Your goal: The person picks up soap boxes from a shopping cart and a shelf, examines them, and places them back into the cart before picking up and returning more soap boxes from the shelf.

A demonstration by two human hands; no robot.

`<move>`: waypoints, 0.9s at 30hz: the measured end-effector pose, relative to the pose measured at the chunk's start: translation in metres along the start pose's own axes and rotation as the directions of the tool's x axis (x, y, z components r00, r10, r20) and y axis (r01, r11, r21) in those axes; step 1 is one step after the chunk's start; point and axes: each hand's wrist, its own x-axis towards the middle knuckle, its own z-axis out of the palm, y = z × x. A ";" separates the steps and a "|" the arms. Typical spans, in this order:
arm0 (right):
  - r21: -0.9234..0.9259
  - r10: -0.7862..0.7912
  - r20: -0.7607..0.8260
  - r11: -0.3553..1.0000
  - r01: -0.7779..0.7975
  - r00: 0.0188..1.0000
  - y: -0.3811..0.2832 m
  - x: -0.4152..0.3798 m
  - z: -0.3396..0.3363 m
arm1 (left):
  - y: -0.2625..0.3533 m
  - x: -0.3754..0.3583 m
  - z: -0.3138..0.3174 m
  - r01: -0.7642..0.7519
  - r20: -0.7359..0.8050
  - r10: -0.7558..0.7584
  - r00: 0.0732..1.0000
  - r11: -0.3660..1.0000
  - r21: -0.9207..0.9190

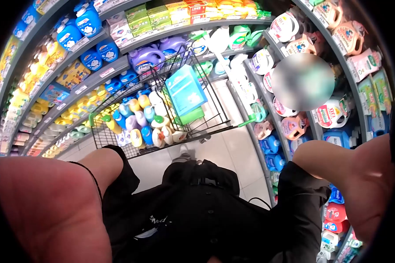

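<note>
Close to the camera, my left hand (48,210) fills the lower left, with its palm and wrist in sight and a thin black band round the wrist. My right hand (368,188) is raised at the right edge, also very near the lens. The fingers of both hands lie outside the picture, so what they touch is hidden. In front of my body stands a black wire shopping cart (210,130) with green corners, apart from both hands. Several bottles (147,135) in mixed colours stand in it, beside a light-blue packet (185,90).
Shelves of blue detergent bottles (88,20), purple jugs (145,59) and yellow packs curve along the left and back. More shelves with white and pink jugs (349,37) rise on the right. Pale floor tiles (232,153) show between cart and shelves. A round patch is blurred.
</note>
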 end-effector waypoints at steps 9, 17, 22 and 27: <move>-0.218 0.372 -0.090 0.898 -0.383 0.924 0.094 -0.054 0.053 | -0.080 -0.065 -0.142 0.278 -0.039 -0.299 0.954 0.822 0.498; -0.443 0.978 0.195 0.160 -0.882 0.079 0.104 -0.253 0.110 | 0.022 -0.277 -0.152 0.813 -0.435 -0.890 -0.137 -0.352 0.464; -0.388 0.935 0.354 0.114 -0.915 -0.034 0.112 -0.298 0.123 | 0.018 -0.326 -0.114 0.650 -0.308 -0.941 -0.141 -0.323 0.688; -0.168 0.828 0.550 0.236 -0.957 0.108 0.179 -0.305 0.140 | -0.064 -0.344 -0.088 0.366 -0.229 -0.973 0.025 -0.204 0.908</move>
